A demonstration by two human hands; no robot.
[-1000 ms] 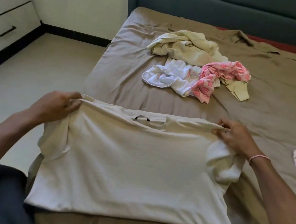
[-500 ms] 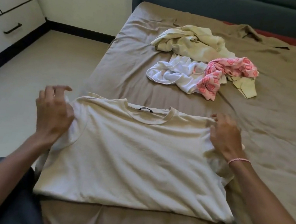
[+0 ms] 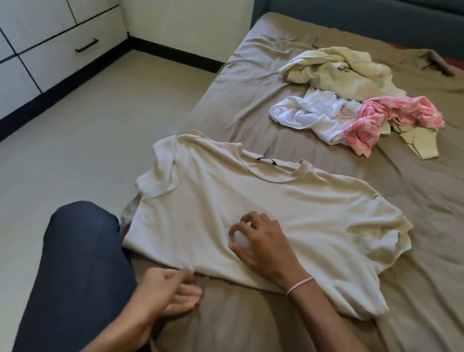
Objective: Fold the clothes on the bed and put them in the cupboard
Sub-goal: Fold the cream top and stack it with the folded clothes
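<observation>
Starting from the left, what's on your feed? (desk)

On my screen the cupboard (image 3: 36,26) runs down the left side, doors and drawers closed, well apart from the bed (image 3: 445,213). As far as I can see, nothing has gone into it. (me)

And the hands? (desk)

The left hand (image 3: 168,290) is at the near edge of the bed. Its thumb and forefinger nip the bottom hem of the shirt (image 3: 296,203), and the other fingers are loosely curled underneath. The shirt lies flat and face up on the near corner of the bed, collar away from me, both sleeves rumpled. The right hand (image 3: 259,246) sits on the shirt's lower front, fingers bent with the tips on the cloth. I cannot tell whether they have caught any fabric. (me)

How far along are we? (desk)

Early, I'd say. This shirt is spread out but not yet folded. Further right, toward the headboard (image 3: 399,17), three more pieces lie crumpled and touching: a cream garment (image 3: 339,71), a white garment (image 3: 303,114) and a pink patterned piece (image 3: 396,116). By my reckoning every piece has yet to be folded and carried over. (me)
</observation>
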